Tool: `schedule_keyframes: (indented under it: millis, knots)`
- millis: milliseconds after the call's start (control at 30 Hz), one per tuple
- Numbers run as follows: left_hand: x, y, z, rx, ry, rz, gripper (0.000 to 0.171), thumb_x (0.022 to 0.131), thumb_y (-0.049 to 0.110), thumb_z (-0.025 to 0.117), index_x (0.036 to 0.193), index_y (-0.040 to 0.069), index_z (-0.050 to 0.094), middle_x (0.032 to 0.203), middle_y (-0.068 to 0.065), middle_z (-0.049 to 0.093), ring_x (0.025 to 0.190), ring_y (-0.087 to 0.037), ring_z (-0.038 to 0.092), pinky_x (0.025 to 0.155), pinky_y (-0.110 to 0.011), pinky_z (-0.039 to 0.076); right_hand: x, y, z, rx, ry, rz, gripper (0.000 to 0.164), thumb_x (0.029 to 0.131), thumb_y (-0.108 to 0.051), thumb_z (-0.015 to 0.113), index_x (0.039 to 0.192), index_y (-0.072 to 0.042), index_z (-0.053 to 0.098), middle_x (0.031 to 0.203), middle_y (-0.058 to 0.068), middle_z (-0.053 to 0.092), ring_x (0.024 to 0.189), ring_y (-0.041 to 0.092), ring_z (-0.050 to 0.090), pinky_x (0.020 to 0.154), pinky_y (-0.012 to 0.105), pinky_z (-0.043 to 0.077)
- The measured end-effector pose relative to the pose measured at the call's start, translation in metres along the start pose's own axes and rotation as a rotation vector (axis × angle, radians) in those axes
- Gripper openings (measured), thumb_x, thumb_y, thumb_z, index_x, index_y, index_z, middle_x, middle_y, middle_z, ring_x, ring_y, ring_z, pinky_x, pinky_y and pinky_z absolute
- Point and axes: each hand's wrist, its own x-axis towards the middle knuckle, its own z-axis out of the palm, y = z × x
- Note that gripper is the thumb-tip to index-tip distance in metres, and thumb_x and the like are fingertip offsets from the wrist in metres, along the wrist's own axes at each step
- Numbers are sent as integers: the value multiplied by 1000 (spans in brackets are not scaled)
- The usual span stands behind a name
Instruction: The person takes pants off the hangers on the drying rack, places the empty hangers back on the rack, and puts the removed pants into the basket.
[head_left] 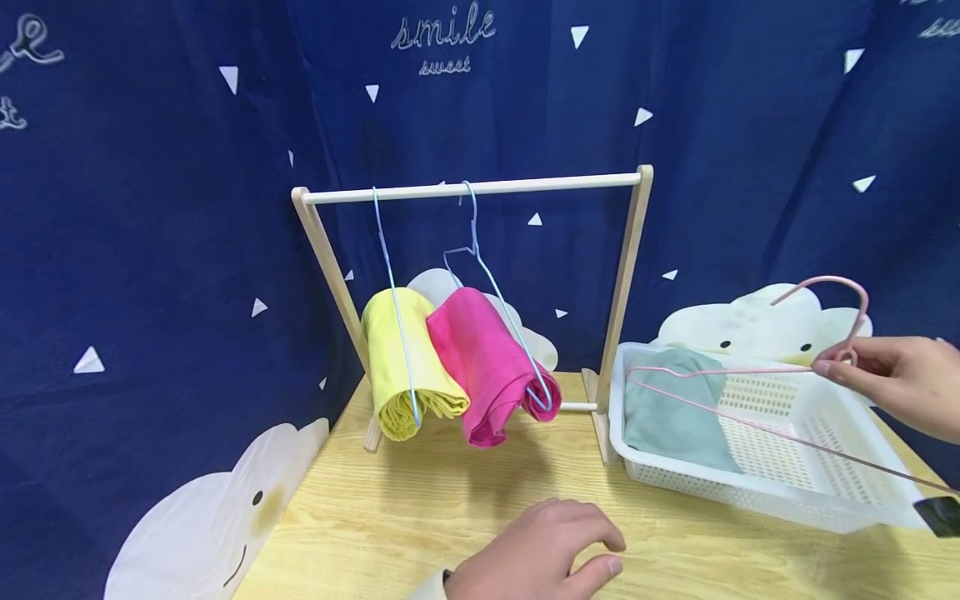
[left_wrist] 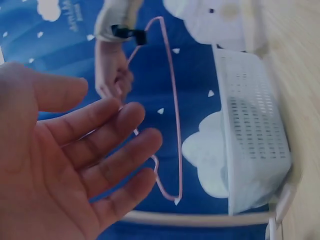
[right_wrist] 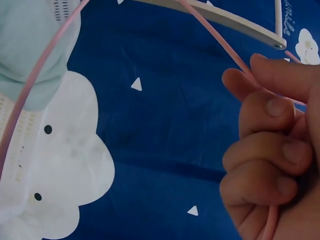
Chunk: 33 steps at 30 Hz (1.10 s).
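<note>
My right hand (head_left: 903, 379) grips a pink wire hanger (head_left: 720, 371) near its neck, over the white basket. The hook curves up above the fingers, and the long bottom bar slants across the basket. In the right wrist view the fingers (right_wrist: 265, 155) curl round the pink wire. My left hand (head_left: 543, 550) is over the front of the table with relaxed, slightly bent fingers and nothing in it; the left wrist view shows its palm (left_wrist: 60, 160). A folded grey-green cloth (head_left: 675, 412) lies in the left part of the basket (head_left: 750, 492).
A wooden rack (head_left: 633, 275) stands on the table (head_left: 360, 533). From its white rail (head_left: 555, 183) hang two blue wire hangers, one with a yellow cloth (head_left: 405, 358), the other with a bright pink cloth (head_left: 487, 358). Behind is a dark blue curtain (head_left: 750, 167).
</note>
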Motion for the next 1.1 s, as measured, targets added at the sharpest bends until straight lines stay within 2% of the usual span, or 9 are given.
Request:
schedule_keyframes:
  millis: [33, 233, 267, 400, 600, 700, 933, 1000, 1100]
  knots:
    - [-6, -2, -2, -27, -5, -5, 22, 104, 35, 47, 109, 26, 66, 107, 18, 67, 104, 7, 60, 94, -10, 43, -1, 0, -1, 16, 18, -13, 11, 89, -23, 71, 84, -13, 70, 55, -15, 35, 52, -4, 29, 47, 27, 21]
    - [-42, -14, -18, -146, 54, -44, 19, 103, 29, 50, 104, 23, 68, 101, 14, 70, 97, 7, 61, 90, -9, 45, -3, -7, -1, 43, 40, -39, 15, 89, -21, 72, 84, -7, 69, 54, -16, 35, 52, -5, 31, 46, 26, 22]
    - [-47, -15, -23, -175, 50, -67, 19, 103, 29, 50, 104, 23, 68, 102, 14, 70, 98, 7, 61, 90, -11, 46, -3, -9, -1, 39, 32, -40, 20, 89, -21, 71, 86, -2, 68, 55, -16, 35, 52, -5, 31, 46, 26, 22]
    - [-68, -21, -52, -231, 91, -101, 18, 103, 26, 51, 105, 22, 69, 102, 13, 71, 99, 3, 63, 91, -20, 51, -2, -16, -2, 13, 10, -58, 17, 90, -21, 71, 88, -4, 70, 56, -15, 35, 54, -5, 31, 46, 26, 22]
    - [-92, -28, -96, -198, 322, -35, 18, 97, 6, 58, 105, 19, 69, 100, 8, 72, 96, -4, 67, 86, -24, 54, 3, -29, -4, -43, -51, -36, 20, 91, -23, 70, 95, -4, 73, 57, -10, 39, 56, -4, 31, 48, 24, 23]
    - [-104, -34, -111, -172, 419, -55, 25, 94, -1, 59, 104, 19, 68, 97, 7, 72, 92, -5, 67, 83, -22, 53, 5, -35, -4, -35, -72, -36, 18, 91, -23, 70, 95, -6, 73, 57, -10, 42, 57, -4, 32, 49, 24, 24]
    - [-117, -64, -134, -197, 635, -193, 25, 93, -8, 56, 100, 10, 70, 92, -1, 72, 87, -4, 66, 79, -17, 51, 7, -41, -4, -47, -37, -69, 14, 89, -23, 72, 90, -9, 73, 55, -12, 40, 58, -5, 32, 50, 23, 23]
    - [-118, -77, -136, -236, 689, -247, 20, 95, -7, 55, 100, 6, 70, 91, -2, 71, 86, -3, 66, 79, -16, 52, 9, -43, -4, -54, -28, -85, 12, 88, -23, 73, 85, -12, 71, 56, -12, 38, 58, -5, 31, 52, 22, 22]
    - [-119, -93, -135, -331, 718, -320, 16, 98, -5, 51, 100, -3, 67, 92, 2, 70, 86, -2, 67, 81, -16, 54, 15, -46, -2, -65, -15, -134, 11, 88, -20, 73, 79, -17, 68, 56, -14, 37, 58, -6, 31, 53, 21, 22]
